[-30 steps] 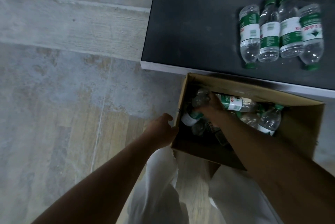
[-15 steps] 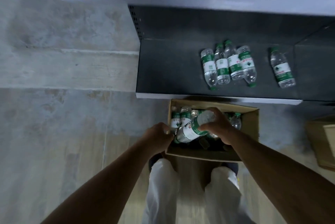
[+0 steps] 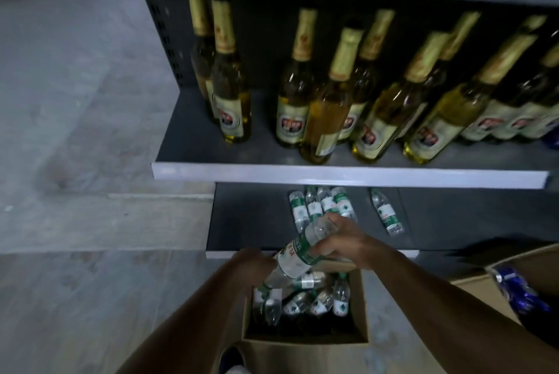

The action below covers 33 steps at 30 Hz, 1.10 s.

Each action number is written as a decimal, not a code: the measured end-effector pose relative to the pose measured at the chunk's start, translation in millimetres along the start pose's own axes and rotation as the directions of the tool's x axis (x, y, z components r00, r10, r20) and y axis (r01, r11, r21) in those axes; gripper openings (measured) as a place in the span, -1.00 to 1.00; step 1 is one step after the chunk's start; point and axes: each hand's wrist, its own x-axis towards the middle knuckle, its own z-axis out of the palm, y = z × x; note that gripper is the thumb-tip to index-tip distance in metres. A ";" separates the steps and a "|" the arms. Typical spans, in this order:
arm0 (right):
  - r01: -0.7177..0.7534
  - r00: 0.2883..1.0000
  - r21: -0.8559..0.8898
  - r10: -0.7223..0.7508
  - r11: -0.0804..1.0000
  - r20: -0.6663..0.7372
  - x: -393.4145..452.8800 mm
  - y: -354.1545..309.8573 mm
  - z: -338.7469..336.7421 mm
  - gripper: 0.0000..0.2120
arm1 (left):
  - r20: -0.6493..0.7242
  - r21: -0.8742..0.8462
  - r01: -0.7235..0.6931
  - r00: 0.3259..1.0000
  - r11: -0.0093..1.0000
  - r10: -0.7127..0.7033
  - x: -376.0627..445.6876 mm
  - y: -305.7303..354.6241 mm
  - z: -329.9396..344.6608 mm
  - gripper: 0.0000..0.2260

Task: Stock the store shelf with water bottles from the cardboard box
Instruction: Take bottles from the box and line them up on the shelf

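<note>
Lifting clear of the box (image 3: 305,340), a bottle (image 3: 298,255) is now gripped by the right hand (image 3: 338,245), up from among the rest; left hand (image 3: 252,264) near its cap end, grip unclear. Five bottles (image 3: 320,207) lie on the low shelf (image 3: 251,222). Beer bottles (image 3: 326,101) fill the shelf above; its edge overhangs.

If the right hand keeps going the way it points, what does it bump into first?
Probably the row of four water bottles lying on the bottom shelf, just past the right hand and its held bottle; depth is unclear.
</note>
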 end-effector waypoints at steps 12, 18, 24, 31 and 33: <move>0.200 0.977 0.305 -0.214 0.931 0.011 -94.1 -87.7 -83.6 -0.56 | 0.169 -0.341 0.080 0.985 0.936 -0.023 -88.0 75.7 -31.4 -0.28; 0.316 0.929 0.459 -0.368 0.831 0.026 -128.6 -128.6 -118.4 -0.54 | -0.020 -0.567 -0.172 0.980 0.806 0.196 -129.3 125.6 -27.2 -0.34; 0.380 0.848 0.588 -0.523 0.714 0.088 -168.9 -160.8 -142.5 -0.52 | -0.439 -0.655 -0.526 0.849 0.542 0.294 -169.1 170.4 -12.3 -0.48; 0.442 0.728 0.692 -0.679 0.571 0.095 -210.0 -204.3 -152.2 -0.44 | -0.703 -0.555 -0.774 0.633 0.306 0.325 -229.8 217.8 -38.2 -0.55; 0.455 0.710 0.700 -0.699 0.550 0.087 -216.7 -219.9 -151.0 -0.35 | -0.726 -0.559 -0.798 0.603 0.227 0.332 -248.0 230.4 -52.3 -0.56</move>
